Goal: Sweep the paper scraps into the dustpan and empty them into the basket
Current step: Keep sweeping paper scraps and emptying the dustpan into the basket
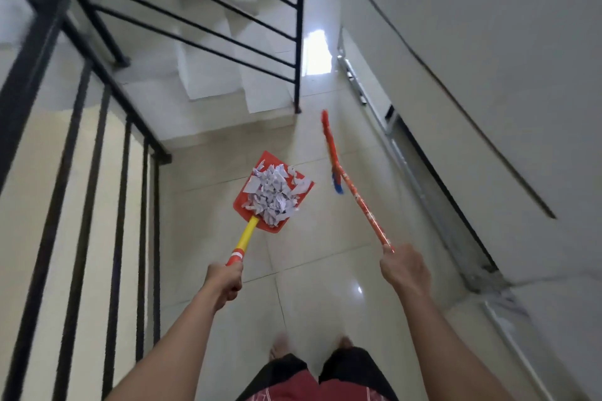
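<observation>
Ok so the view looks down at a glossy tiled floor point(319, 296) on a landing, with both bare arms stretched out forward. The left hand point(225, 283) is wrapped tight in a fist around the end of the yellow and red-striped handle of the red dustpan point(260, 221), which sits up off the floor around 12 o'clock from that hand, pretty much dead centre of the picture. The pan is heaped with white paper scraps point(272, 194), a few of them spilling toward its front lip at the 1 o'clock side. The right hand point(402, 270) is closed around the bottom end of the orange broom point(355, 195), and the stick angles away toward 11 o'clock from the hand, ending in a red head with a blue bit showing, well apart from the dustpan at about its 3 o'clock. Black metal railing point(97, 146) runs down the whole 9 o'clock side, and white stairs point(208, 75) sit past it around 11 o'clock. A pale wall point(472, 42) fills the 2 o'clock side. At 6 o'clock you can see dark shorts and the tips of bare feet point(280, 343), a bit blurry.
</observation>
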Demonstrator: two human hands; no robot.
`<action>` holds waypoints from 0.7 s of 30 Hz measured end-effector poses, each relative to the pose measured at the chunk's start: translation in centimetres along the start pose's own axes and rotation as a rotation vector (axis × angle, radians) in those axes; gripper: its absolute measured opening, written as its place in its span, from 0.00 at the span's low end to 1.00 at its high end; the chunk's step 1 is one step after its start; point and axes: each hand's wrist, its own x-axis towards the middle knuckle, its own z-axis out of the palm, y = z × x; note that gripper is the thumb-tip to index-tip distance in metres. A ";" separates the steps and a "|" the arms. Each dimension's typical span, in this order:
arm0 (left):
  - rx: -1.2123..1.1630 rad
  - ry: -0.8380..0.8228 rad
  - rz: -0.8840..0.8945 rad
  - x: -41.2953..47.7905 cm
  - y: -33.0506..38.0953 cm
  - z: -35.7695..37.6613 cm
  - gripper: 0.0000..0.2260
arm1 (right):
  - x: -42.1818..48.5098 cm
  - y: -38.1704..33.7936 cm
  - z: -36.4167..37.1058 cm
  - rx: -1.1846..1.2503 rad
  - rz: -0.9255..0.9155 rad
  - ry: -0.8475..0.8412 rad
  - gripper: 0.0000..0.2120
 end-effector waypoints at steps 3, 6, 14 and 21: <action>0.072 -0.069 0.036 -1.6 -0.3 1.8 0.04 | -1.8 5.3 0.0 0.065 0.104 0.009 0.19; 0.180 -0.143 0.090 -3.6 -1.0 3.6 0.04 | -4.0 10.5 0.2 0.139 0.216 0.007 0.18; 0.431 -0.324 0.212 -10.9 -5.1 9.9 0.06 | -14.2 26.2 1.1 0.339 0.564 0.009 0.17; 0.630 -0.535 0.320 -19.7 -11.8 16.1 0.03 | -26.5 40.2 2.4 0.530 0.830 0.073 0.15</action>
